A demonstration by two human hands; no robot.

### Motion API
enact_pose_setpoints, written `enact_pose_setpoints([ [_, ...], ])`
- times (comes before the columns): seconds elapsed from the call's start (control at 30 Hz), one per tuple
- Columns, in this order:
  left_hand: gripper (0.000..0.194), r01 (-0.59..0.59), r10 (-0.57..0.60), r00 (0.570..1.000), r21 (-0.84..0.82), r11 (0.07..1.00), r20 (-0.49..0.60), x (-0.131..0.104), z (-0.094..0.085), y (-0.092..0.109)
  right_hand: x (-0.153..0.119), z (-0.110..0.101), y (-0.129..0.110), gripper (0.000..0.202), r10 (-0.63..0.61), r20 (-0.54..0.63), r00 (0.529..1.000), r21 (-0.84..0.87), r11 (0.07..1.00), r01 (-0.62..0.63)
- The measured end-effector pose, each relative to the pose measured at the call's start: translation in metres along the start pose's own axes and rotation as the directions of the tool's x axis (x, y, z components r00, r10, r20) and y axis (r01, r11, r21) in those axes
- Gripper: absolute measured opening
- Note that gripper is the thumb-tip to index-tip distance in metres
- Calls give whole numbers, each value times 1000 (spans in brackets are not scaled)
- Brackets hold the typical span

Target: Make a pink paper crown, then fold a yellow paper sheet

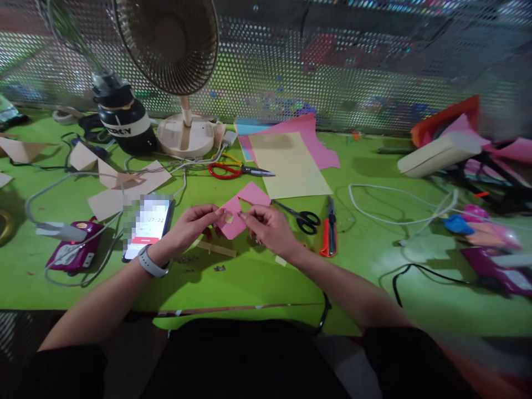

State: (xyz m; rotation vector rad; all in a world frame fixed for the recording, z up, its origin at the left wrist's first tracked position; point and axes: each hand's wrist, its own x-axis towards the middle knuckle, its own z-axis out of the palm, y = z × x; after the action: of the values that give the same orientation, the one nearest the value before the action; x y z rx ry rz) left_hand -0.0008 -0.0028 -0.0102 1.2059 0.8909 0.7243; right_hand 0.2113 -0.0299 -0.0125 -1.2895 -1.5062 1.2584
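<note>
Above the green table, my left hand (193,226) pinches a small piece of pink paper (233,228) at its left edge, thumb on top. A little yellow patch (229,219) shows on its face. My right hand (272,230) is closed at the paper's right edge, fingertips touching it; whether a smaller bit sits in them I cannot make out. Just behind lies another pink paper piece (254,194). Below the hands are a thin pale strip (216,249) and small dark scraps (219,268). Black scissors (306,221) and a red utility knife (330,230) lie right of my right hand.
A phone (149,224) lies by my left wrist, near a purple power strip (77,249) with cables. Red-handled scissors (226,170), a yellow sheet (293,166) and a fan (185,136) stand behind. A white cable (399,221) loops at right.
</note>
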Motion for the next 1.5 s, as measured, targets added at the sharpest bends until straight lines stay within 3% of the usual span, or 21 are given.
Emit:
enact_pose_setpoints([
  [0.1,37,-5,5,999,8,1000,-39,1,2,-1,-4,0,-3,30,-225,-132,965,-270,945,183],
  [0.2,37,-34,30,996,-49,998,-83,1,6,-3,-10,2,-8,21,-351,-104,930,-386,877,288],
  [0.3,38,-74,61,991,-116,990,-119,0,11,-4,-13,5,-11,20,-274,-42,961,-274,928,252],
  [0.43,38,-92,85,995,-120,988,-60,-2,15,-4,-10,6,-11,24,-161,-78,984,-86,984,154],
  [0.53,37,-99,96,995,-112,989,-29,-2,17,-4,-8,6,-13,26,-97,-78,992,33,994,100],
  [0.8,35,-167,160,984,-100,981,-73,-2,19,-10,-4,6,-19,33,33,-62,998,190,982,-21],
  [1.23,26,-228,227,973,-78,970,-31,-1,19,-13,-3,4,-19,29,59,-37,998,240,969,-48],
  [1.5,28,-194,192,981,-61,979,-33,-3,19,-10,-1,3,-16,26,26,-51,998,181,983,-16],
])
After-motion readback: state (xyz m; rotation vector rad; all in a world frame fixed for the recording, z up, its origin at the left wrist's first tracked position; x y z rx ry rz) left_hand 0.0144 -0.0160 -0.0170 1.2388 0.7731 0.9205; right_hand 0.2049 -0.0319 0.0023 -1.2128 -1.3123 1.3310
